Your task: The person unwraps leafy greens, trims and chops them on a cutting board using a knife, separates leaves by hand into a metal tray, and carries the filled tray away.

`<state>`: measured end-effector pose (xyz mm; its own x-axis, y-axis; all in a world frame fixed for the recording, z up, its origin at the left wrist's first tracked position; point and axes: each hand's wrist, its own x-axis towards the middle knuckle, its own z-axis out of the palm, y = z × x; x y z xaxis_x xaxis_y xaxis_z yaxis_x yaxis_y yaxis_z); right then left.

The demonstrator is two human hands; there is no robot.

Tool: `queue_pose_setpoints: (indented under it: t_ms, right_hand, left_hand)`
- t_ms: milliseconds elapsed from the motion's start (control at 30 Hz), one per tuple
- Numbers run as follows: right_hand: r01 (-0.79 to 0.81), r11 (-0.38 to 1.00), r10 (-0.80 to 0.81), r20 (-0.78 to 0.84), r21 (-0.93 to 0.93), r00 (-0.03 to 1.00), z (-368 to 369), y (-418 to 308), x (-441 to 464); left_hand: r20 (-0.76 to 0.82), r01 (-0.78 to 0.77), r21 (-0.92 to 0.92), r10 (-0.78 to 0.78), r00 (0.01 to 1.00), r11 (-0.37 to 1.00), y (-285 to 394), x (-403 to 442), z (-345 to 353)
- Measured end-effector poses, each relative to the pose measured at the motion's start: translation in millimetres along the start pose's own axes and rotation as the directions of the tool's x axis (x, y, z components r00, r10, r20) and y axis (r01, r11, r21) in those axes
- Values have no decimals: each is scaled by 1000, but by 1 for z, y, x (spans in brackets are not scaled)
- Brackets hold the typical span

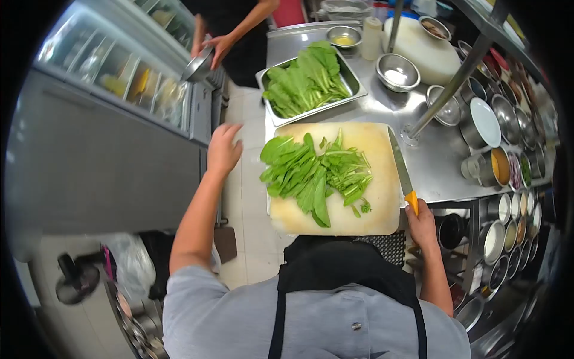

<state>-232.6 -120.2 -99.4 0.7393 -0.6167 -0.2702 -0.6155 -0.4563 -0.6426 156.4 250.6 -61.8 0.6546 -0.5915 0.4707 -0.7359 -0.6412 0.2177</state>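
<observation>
My right hand (422,224) grips the orange handle of a kitchen knife (402,169), whose blade points away along the right edge of a cutting board (299,224). Cut leafy greens (311,173) lie across the board, with larger leaves to the left and shorter stem pieces to the right. Left of the board, over the floor, my left hand (226,149) is raised with its fingers apart and nothing in them. Whole green leaves (308,78) fill a steel tray (357,91) just behind the board.
A co-worker's hands (222,46) hold a steel bowl (198,64) near a glass-topped refrigerated case (119,72). Steel bowls (397,72) and a squeeze bottle (372,39) stand at the back right. A metal post (445,90) rises from the counter; ingredient containers (495,242) line the right.
</observation>
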Motion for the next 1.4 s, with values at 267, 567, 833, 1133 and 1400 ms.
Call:
queue_pose_setpoints:
  t_ms: [267,567,833,1133,1400]
  right_hand:
    - [-153,978,185,-253,139,950,28,-35,-23]
    - [-202,964,233,-184,172,955,52,-53,-33]
    - [-91,992,86,59,91,995,62,-78,-39]
    - [50,997,-56,137,51,989,67,-106,-33]
    - [-191,977,181,113,93,977,49,-85,-46]
  left_hand:
    - [589,-800,206,582,561,563,20,217,132]
    - [792,-896,-36,560,244,442,60,285,214]
    - [812,-732,-55,457,363,679,37,273,231]
    - [860,-355,40,149,489,934,25,256,220]
    - [892,-779,0,352,284,627,4,229,196]
